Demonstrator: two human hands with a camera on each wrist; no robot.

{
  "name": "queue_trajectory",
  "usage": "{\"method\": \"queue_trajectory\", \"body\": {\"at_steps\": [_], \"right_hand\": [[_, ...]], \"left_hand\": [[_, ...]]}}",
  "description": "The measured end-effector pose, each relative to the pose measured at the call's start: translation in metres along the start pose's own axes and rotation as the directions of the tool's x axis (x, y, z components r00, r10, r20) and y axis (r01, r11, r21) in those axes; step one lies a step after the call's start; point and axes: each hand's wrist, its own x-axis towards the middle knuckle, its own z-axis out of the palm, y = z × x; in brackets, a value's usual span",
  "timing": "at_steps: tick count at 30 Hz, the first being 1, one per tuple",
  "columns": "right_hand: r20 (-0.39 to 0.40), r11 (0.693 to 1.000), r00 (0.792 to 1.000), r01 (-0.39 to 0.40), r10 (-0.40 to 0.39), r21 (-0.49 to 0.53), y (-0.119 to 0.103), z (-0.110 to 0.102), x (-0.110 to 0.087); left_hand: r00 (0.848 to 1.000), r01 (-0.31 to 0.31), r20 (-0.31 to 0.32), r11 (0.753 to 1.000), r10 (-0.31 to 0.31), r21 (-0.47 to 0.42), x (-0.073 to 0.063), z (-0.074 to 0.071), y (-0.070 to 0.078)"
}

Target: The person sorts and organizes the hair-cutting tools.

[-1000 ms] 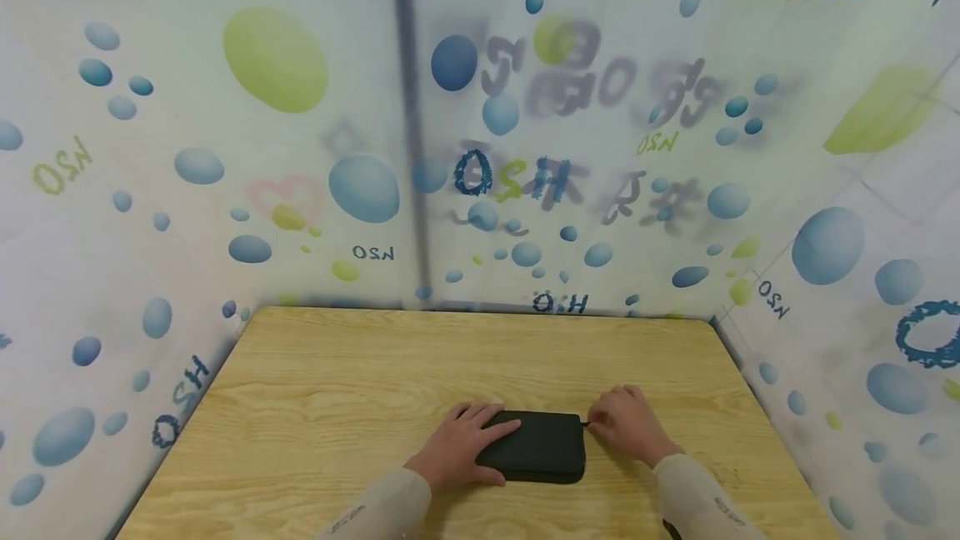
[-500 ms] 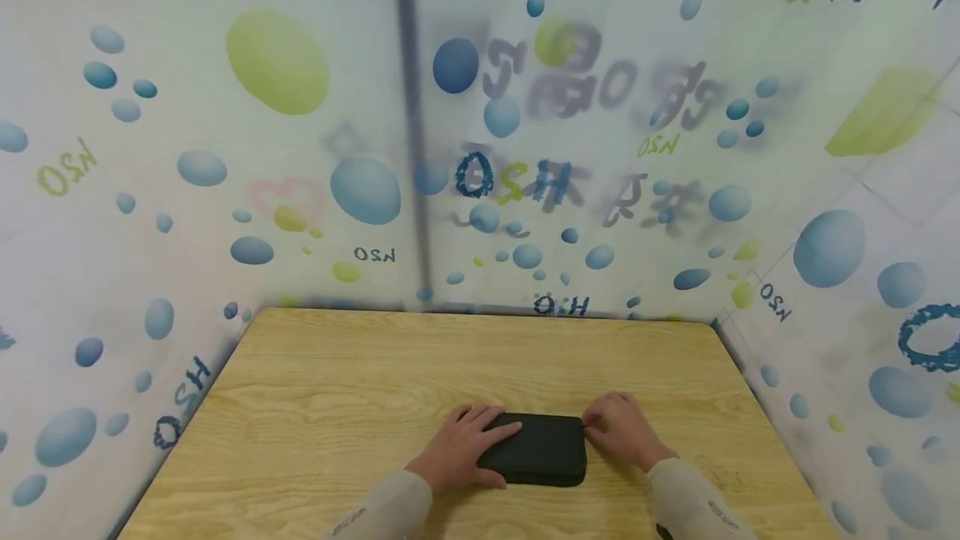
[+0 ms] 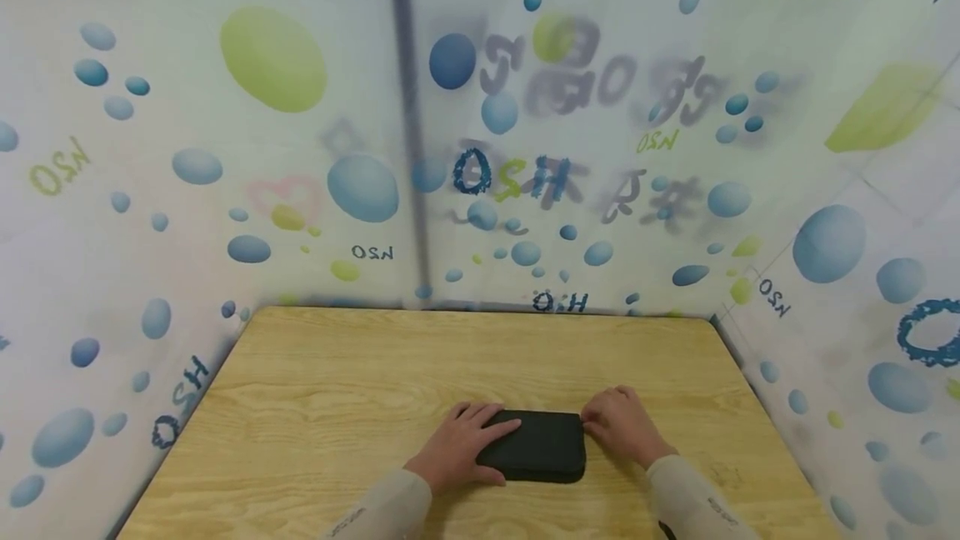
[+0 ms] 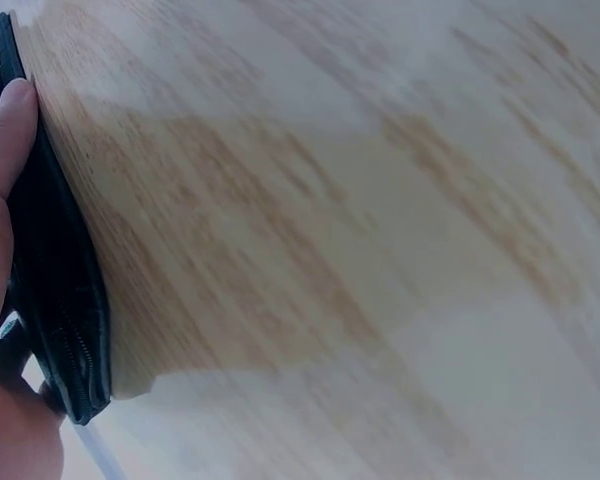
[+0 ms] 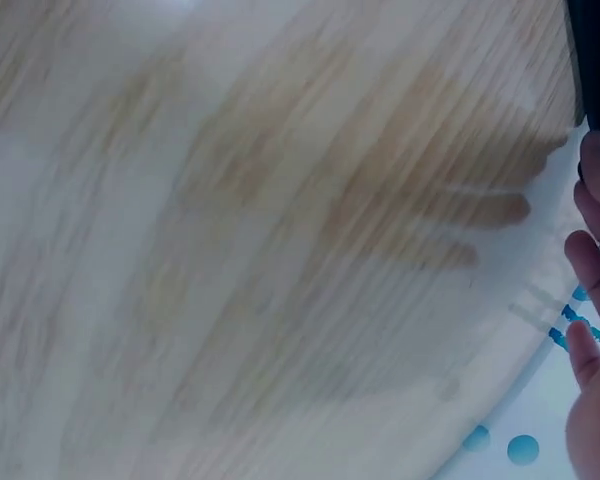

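A black zip wallet [image 3: 543,447] lies flat on the wooden table in the head view. My left hand [image 3: 459,450] holds its left end, index finger stretched over the top and thumb along the near edge. In the left wrist view the thumb [image 4: 8,135] presses the wallet's side [image 4: 55,240], where zipper teeth show. At the far right corner my right hand [image 3: 621,427] pinches with thumb and forefinger at the zipper pull, which the fingertips hide. The right wrist view shows the wallet's dark edge [image 5: 598,65] against those fingertips, with the other fingers loosely bent.
The light wooden table [image 3: 360,365] extends around the wallet to its far edge. White curtains [image 3: 300,148] printed with blue and green drops stand behind it and along both sides.
My right hand has shifted slightly left, up against the wallet's corner; the dark pull seen earlier between fingers and wallet is now hidden. The left hand and wallet stay in place.
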Motion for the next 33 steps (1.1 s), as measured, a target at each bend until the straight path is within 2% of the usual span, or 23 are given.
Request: {"method": "queue_trajectory", "body": {"at_steps": [10,21,29,33], "right_hand": [[-0.014,0.993,0.997,0.076,-0.078,-0.085,0.008,-0.002,-0.005],[0.03,0.991,0.994,0.103,-0.101,-0.084,0.007,-0.01,-0.009],[0.055,0.982,0.985,0.17,-0.166,-0.083,0.005,-0.014,-0.013],[0.086,0.978,0.978,0.197,-0.192,-0.06,0.002,-0.015,-0.015]], "left_hand": [[1.0,0.016,0.019,1.0,-0.016,-0.01,0.001,-0.001,0.0],[1.0,0.001,-0.009,1.0,-0.001,0.003,0.0,0.003,-0.001],[1.0,0.013,0.011,1.0,-0.013,-0.001,0.0,0.001,-0.001],[1.0,0.001,-0.003,1.0,-0.001,0.012,0.0,0.001,-0.001]]}}
